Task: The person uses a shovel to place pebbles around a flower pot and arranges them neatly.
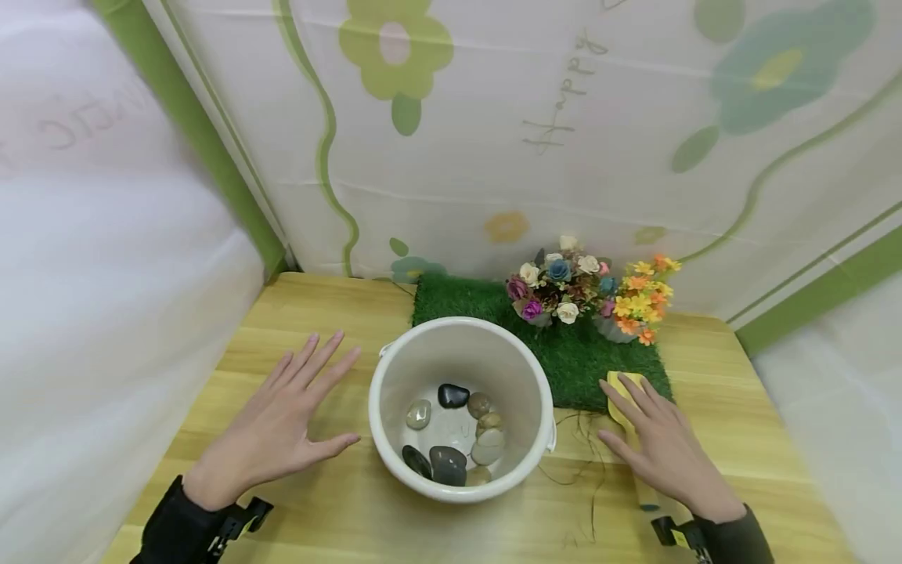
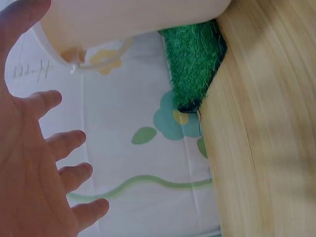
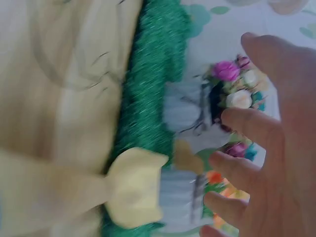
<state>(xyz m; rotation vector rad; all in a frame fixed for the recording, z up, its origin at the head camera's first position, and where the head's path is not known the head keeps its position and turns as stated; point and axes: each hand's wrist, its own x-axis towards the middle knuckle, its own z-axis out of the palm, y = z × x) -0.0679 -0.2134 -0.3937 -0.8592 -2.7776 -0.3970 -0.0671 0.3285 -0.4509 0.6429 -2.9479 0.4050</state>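
A white bucket [image 1: 451,356] stands upright on the wooden table, with several smooth stones on its floor, a black stone [image 1: 453,395] and a grey stone [image 1: 448,465] among them. My left hand [image 1: 278,427] is spread to the left of the bucket, holding nothing; its palm and straight fingers [image 2: 70,143] show in the left wrist view. On the right, my right hand [image 1: 658,442] hovers with fingers extended over a yellow shovel-like tool [image 1: 625,384], hiding part of its handle. The tool's broad, notched head [image 3: 136,190] shows plainly in the right wrist view, apart from the fingers.
Behind the bucket lies a green artificial grass mat [image 1: 451,301]. Mixed flowers [image 1: 560,278] and orange-yellow flowers [image 1: 643,298] stand on it in pale pots. Thin dark strands [image 1: 593,478] lie on the table [image 1: 338,525] right of the bucket. Printed curtains [image 1: 458,180] enclose the table.
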